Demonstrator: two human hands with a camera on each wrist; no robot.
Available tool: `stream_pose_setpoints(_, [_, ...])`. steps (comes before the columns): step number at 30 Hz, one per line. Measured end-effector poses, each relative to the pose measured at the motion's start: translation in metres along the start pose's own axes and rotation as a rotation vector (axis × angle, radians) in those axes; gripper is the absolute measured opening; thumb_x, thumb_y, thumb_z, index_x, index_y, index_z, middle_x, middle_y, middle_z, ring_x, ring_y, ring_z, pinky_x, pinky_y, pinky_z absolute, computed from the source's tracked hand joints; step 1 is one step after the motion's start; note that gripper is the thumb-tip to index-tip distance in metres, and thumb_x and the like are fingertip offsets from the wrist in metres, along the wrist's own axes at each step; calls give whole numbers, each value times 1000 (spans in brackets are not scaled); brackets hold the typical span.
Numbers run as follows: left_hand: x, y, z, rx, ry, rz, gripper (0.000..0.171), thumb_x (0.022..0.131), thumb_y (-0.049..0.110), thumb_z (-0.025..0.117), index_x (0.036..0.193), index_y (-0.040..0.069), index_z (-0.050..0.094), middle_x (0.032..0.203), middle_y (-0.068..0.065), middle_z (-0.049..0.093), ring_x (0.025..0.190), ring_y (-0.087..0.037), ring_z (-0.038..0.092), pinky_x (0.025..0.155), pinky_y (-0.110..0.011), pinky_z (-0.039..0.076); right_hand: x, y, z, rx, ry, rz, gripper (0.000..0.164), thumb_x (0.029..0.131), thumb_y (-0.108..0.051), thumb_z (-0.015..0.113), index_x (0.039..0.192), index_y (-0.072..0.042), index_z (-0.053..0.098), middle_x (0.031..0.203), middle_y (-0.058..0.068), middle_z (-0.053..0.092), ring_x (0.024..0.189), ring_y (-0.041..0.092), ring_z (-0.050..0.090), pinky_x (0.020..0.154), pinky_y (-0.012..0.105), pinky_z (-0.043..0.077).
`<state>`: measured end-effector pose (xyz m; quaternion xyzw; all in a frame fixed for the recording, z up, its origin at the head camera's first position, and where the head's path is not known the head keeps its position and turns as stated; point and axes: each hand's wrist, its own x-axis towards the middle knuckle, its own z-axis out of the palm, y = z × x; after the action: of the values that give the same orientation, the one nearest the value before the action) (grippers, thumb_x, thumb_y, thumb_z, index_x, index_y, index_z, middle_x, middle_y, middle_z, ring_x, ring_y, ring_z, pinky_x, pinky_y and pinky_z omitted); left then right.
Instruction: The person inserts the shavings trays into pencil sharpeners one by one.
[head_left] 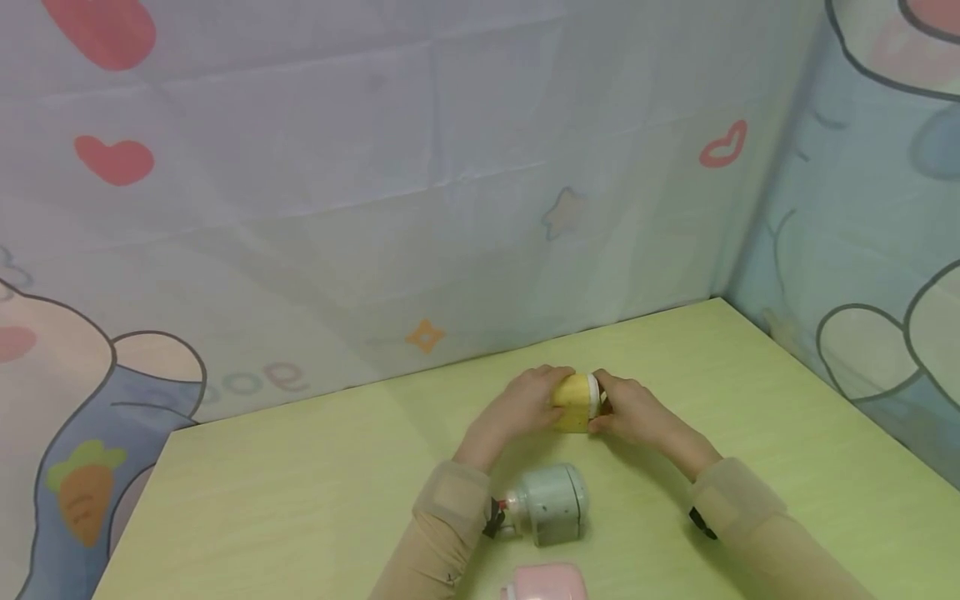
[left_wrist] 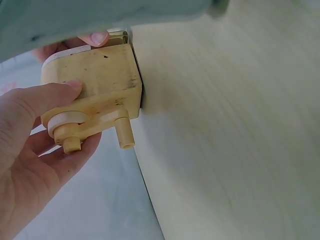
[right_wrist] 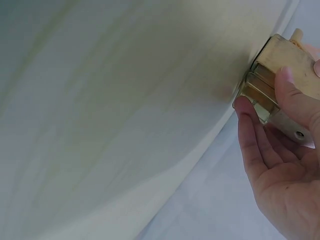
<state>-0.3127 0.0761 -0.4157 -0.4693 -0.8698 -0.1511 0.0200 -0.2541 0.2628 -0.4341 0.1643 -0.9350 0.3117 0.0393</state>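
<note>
A yellow hand-crank pencil sharpener [head_left: 573,403] stands on the table between both hands. My left hand [head_left: 527,403] grips it from the crank side, the thumb across the body in the left wrist view. That view shows the round hub and crank peg [left_wrist: 124,132] facing the left palm. From the opposite end my right hand [head_left: 634,409] holds the sharpener's white-edged front. In the right wrist view, its thumb lies on the body and its fingertips are at the shiny metallic front part [right_wrist: 259,96].
Nearer to me, a grey-green sharpener [head_left: 553,503] lies beside the left forearm, its crank end toward the sleeve. A pink one [head_left: 549,582] is partly cut off at the bottom edge. Printed cloth walls [head_left: 337,208] rise behind the pale green table [head_left: 300,483] and on the right.
</note>
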Motion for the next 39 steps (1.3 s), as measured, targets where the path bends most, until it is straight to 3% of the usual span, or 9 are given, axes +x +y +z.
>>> stream_pose_setpoints(10, [-1,3,-2,1,-8,-23,53,82,16,64,130,7,43,115,-9,58,95,-15,51,84,-29,48,1,-2,0,4,0,5,50,68,-8,75,107,3,47,87,15,65,71,16,60,62,36,55])
stream_pose_setpoints(34, [-3,1,-1,-20,23,6,55,79,13,67,128,5,45,114,-11,59,94,-16,52,83,-28,49,1,-7,4,-36,62,-27,51,64,-10,78,102,6,47,81,15,63,64,14,57,56,34,53])
stream_pose_setpoints(39, [-1,-1,1,-26,32,17,55,78,12,67,128,6,46,114,-11,60,95,-16,52,82,-28,49,1,-8,5,-33,73,-2,49,64,-10,78,99,5,48,81,16,64,64,16,58,56,35,54])
